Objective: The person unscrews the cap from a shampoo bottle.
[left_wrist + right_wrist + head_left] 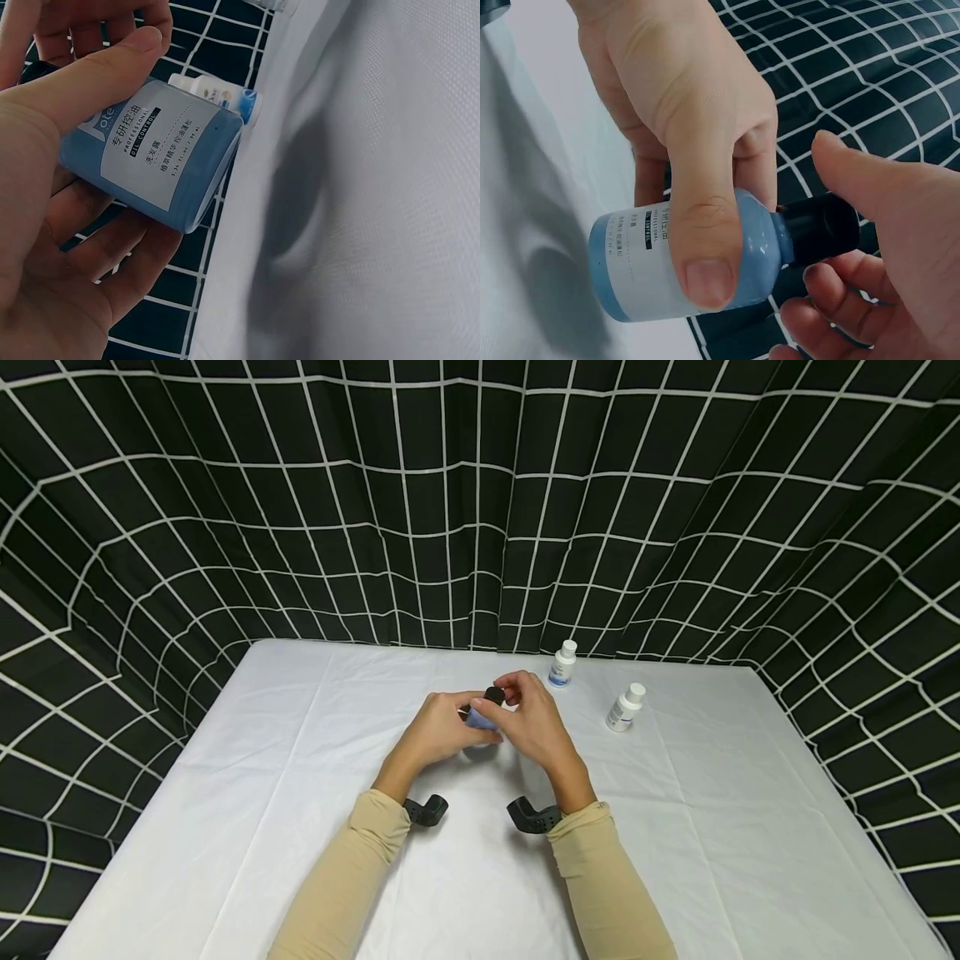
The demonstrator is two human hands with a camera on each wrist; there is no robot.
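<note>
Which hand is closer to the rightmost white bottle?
Right. The right hand sits left of that white bottle, apart from it; the left hand, gripping the blue bottle, is farther left.

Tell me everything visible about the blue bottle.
The blue bottle looks like glossy plastic, with a black cap on and a pale label reading "OIL CONTROL". The left hand grips its body, holding it tilted above the white table; the right hand is at the cap, contact unclear.

Bore, on a creased white tablecloth (247, 827), a blue-bottomed white bottle (561, 668) upright near the far edge and, closer in to its right, a second white-capped bottle (625, 708), also upright.
</note>
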